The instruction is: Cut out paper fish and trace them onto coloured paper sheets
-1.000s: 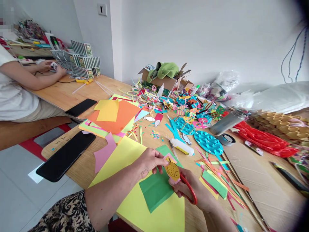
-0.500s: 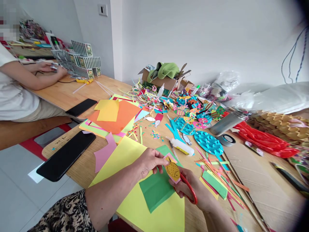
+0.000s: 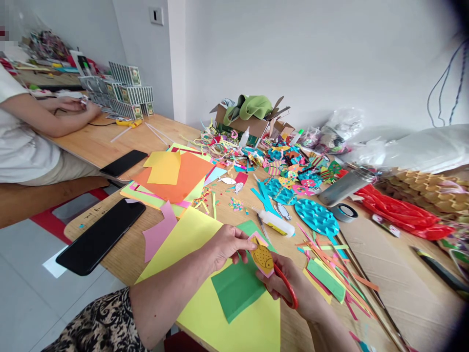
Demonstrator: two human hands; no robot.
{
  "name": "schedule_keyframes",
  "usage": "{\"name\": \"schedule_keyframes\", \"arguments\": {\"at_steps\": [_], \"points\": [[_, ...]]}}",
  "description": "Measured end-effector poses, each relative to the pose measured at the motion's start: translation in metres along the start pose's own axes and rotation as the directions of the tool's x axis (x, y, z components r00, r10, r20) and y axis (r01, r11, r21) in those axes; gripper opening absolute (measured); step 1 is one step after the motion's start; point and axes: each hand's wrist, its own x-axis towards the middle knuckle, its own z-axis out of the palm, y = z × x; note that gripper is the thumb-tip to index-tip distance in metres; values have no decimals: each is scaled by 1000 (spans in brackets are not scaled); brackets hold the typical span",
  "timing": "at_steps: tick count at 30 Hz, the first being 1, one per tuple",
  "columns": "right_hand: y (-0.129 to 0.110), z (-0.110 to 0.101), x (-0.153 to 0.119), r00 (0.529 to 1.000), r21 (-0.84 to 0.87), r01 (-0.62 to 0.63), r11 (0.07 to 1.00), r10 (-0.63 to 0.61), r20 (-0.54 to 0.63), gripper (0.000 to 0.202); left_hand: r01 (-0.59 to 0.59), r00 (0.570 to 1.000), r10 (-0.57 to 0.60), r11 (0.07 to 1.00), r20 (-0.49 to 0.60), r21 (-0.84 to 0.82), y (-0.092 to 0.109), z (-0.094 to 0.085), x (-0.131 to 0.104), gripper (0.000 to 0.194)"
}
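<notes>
Between the thumb and fingers of my left hand (image 3: 230, 244) is the tail end of a paper fish (image 3: 263, 256), yellow with black dots, lying on a pink paper piece that shows around its edges. My right hand (image 3: 289, 281) grips red-handled scissors (image 3: 287, 286); their blades are mostly hidden behind the paper. The right thumb and fingers also touch the fish's head end. Under both hands lie green paper (image 3: 238, 288) and a large yellow sheet (image 3: 198, 313). A white glue bottle (image 3: 276, 222) lies just beyond.
Two black phones (image 3: 102, 234) lie on the left. Stacked coloured sheets (image 3: 190, 176), blue textured paper ovals (image 3: 317, 216), paper strips (image 3: 330, 278), a tape roll (image 3: 345, 211) and a metal flask (image 3: 346, 186) surround the hands. Another person (image 3: 29, 122) sits at the far left, hands busy.
My hands, the fish and the scissors stay almost exactly in place. At the far left, the other person's hands and the small item in them have shifted slightly.
</notes>
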Motion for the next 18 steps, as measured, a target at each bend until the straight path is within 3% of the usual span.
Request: {"name": "schedule_keyframes", "arguments": {"at_steps": [10, 18], "points": [[3, -2, 2, 1000, 16, 26, 1000, -26, 7, 24, -3, 1000, 2, 999, -17, -43, 0, 0, -1, 29], [-4, 0, 0, 1000, 67, 21, 998, -22, 11, 32, -52, 999, 51, 998, 9, 29, 3, 1, -3, 25]]}}
